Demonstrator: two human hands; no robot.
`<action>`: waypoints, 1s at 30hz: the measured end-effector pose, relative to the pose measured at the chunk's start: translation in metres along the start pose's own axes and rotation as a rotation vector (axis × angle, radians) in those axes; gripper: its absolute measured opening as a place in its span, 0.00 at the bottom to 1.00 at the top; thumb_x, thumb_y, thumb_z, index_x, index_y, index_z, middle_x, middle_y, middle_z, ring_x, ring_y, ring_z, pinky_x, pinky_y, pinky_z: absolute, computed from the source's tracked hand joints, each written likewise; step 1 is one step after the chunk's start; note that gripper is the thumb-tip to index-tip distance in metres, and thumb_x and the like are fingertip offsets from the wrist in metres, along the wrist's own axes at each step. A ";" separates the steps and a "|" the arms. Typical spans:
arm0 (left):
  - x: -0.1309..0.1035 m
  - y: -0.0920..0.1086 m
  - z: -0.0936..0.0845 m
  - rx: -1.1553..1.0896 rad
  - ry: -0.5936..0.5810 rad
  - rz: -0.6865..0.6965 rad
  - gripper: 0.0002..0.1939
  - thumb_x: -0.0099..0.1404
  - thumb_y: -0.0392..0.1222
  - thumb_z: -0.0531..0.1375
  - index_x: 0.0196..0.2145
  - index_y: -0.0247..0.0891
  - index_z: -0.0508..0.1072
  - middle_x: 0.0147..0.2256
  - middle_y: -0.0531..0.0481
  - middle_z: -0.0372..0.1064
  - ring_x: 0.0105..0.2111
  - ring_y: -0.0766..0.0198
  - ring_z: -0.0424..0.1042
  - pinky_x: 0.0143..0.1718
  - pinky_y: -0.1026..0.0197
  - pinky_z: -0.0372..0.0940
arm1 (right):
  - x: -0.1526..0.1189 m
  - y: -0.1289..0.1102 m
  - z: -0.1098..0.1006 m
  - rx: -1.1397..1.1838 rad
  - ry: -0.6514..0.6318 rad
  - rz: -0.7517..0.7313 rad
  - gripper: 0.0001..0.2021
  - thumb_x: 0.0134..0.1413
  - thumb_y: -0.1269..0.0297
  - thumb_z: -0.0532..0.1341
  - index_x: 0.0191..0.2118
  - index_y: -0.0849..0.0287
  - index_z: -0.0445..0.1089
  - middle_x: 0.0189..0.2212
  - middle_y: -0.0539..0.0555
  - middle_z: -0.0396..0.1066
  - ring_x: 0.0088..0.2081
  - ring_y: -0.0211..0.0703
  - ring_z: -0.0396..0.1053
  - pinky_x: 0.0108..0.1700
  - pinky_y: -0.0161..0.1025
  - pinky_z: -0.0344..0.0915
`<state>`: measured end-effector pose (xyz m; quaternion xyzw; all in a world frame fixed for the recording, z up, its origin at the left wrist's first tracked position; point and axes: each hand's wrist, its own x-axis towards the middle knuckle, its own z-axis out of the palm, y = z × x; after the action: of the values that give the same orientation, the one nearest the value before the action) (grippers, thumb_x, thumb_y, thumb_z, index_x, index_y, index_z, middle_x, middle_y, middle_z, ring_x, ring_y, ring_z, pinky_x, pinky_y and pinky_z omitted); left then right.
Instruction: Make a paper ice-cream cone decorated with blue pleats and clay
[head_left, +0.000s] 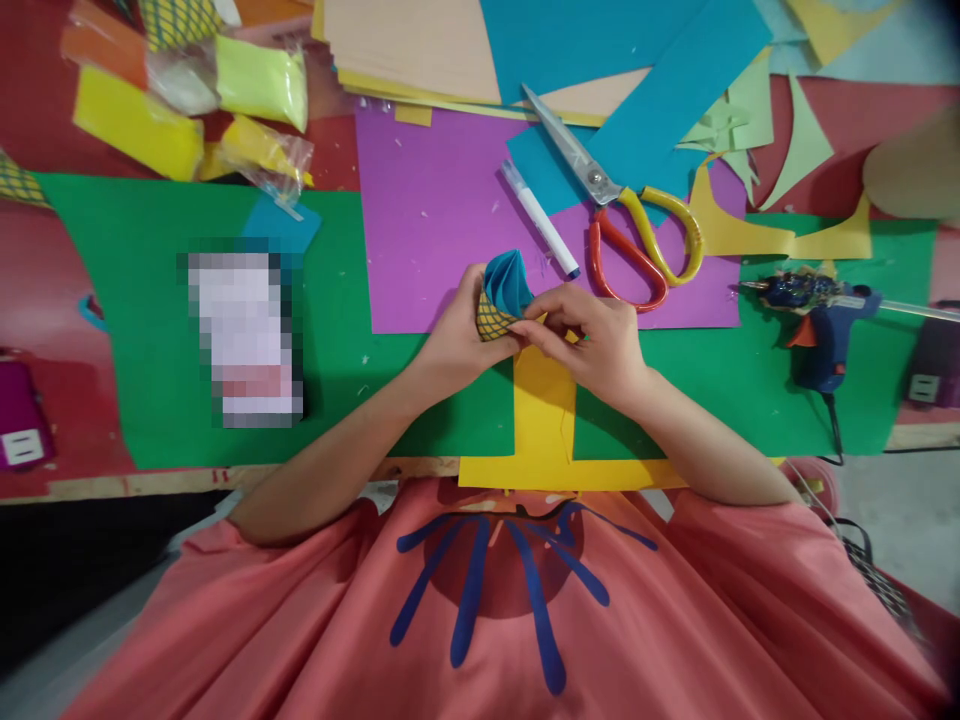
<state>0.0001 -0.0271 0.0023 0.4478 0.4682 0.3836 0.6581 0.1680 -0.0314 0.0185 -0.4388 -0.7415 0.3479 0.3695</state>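
Note:
My left hand (456, 345) is wrapped round a small yellow paper cone (493, 320) patterned with dark crossing lines. Folded blue paper (507, 283) stands up out of the cone's wide end. From the other side my right hand (604, 345) has its thumb and fingertips pinched at the right edge of the cone and blue paper; which layer they grip is hard to make out. Below the hands lies a yellow paper piece (544, 410), its wide end hanging at the table's front edge.
Scissors (596, 180) and a white marker (541, 220) lie beyond my hands on purple paper (427, 220). At the right rests a glue gun (821, 340). A blurred-out phone-like object (244, 335) is at left. Clay packets (139, 122) and paper sheets (412, 50) cover the back.

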 end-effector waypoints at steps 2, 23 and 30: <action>-0.002 0.003 0.000 -0.074 -0.027 -0.061 0.26 0.48 0.40 0.72 0.40 0.42 0.62 0.27 0.59 0.65 0.22 0.72 0.64 0.21 0.66 0.57 | 0.001 0.002 -0.002 0.041 0.024 0.040 0.12 0.58 0.54 0.64 0.35 0.58 0.66 0.20 0.44 0.64 0.21 0.31 0.63 0.24 0.32 0.59; 0.003 0.018 -0.002 -0.279 -0.071 -0.246 0.23 0.38 0.42 0.74 0.30 0.36 0.69 0.27 0.56 0.65 0.22 0.73 0.63 0.19 0.69 0.58 | 0.014 0.009 -0.012 0.491 -0.126 0.283 0.19 0.64 0.43 0.53 0.34 0.55 0.58 0.22 0.47 0.70 0.19 0.30 0.66 0.18 0.29 0.60; 0.000 0.011 -0.008 -0.200 -0.130 -0.296 0.19 0.42 0.39 0.70 0.33 0.37 0.70 0.24 0.57 0.65 0.17 0.76 0.59 0.16 0.69 0.51 | 0.013 0.000 -0.014 0.361 -0.003 0.212 0.20 0.61 0.47 0.59 0.26 0.58 0.62 0.16 0.44 0.62 0.16 0.27 0.58 0.18 0.30 0.55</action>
<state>-0.0083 -0.0217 0.0115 0.3300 0.4451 0.2976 0.7774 0.1756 -0.0170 0.0286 -0.4406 -0.6175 0.5126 0.4024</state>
